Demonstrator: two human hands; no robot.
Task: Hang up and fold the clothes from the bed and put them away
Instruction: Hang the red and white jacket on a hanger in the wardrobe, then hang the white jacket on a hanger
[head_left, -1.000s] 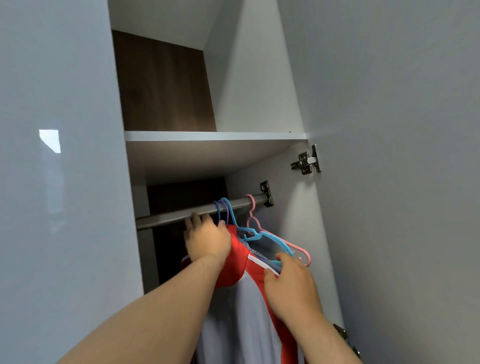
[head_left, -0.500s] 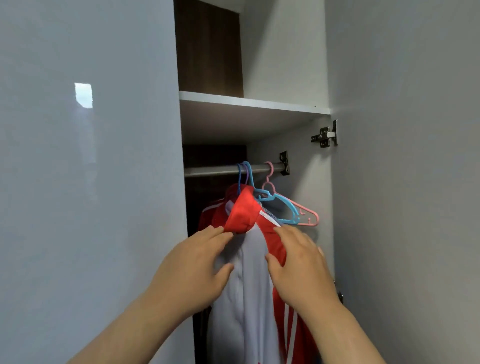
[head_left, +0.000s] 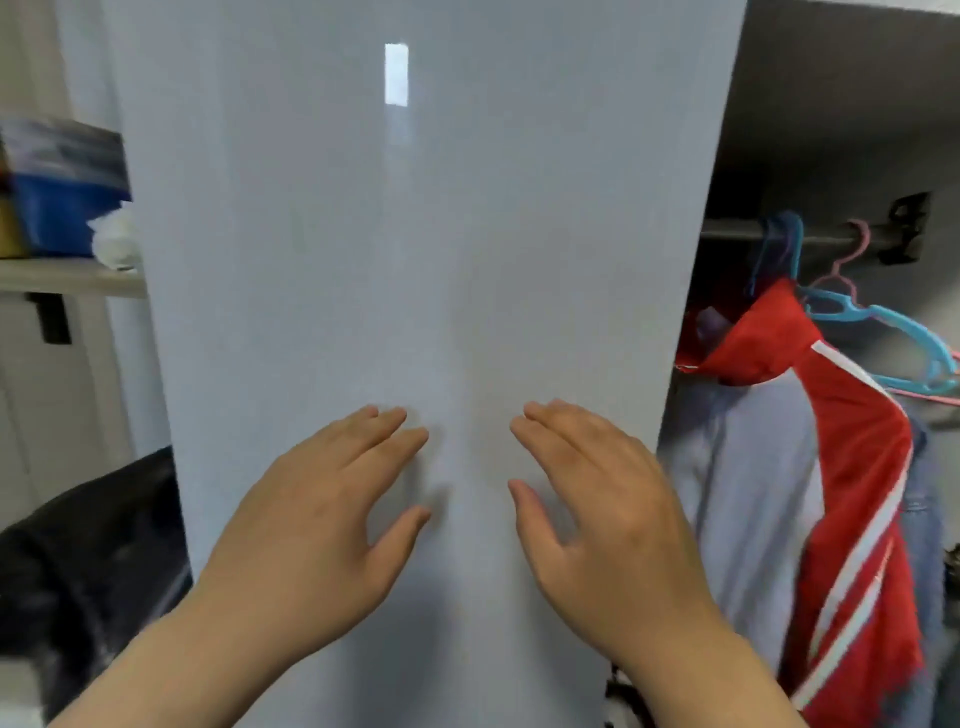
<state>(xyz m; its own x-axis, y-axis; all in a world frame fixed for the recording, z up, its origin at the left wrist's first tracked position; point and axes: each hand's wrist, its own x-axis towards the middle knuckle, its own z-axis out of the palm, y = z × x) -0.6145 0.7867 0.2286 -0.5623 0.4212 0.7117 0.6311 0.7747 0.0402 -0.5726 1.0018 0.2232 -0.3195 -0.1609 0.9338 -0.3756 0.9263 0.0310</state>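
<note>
Red jacket (head_left: 852, 467) hangs on rail (head_left: 737, 228) at right; left hand (head_left: 311, 525) and right hand (head_left: 608, 525) are therefore free, fingers (head_left: 384, 441) straight, apart, near wardrobe door (head_left: 415, 234)

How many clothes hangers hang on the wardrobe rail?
3: a blue plastic hanger carrying the red-and-white jacket, an empty light-blue hanger beside it, an empty pink hanger rightmost. Others may be hidden.

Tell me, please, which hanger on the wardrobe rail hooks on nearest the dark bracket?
The pink hanger: its hook sits just left of the bracket, while the blue hangers hook on further left.
</note>
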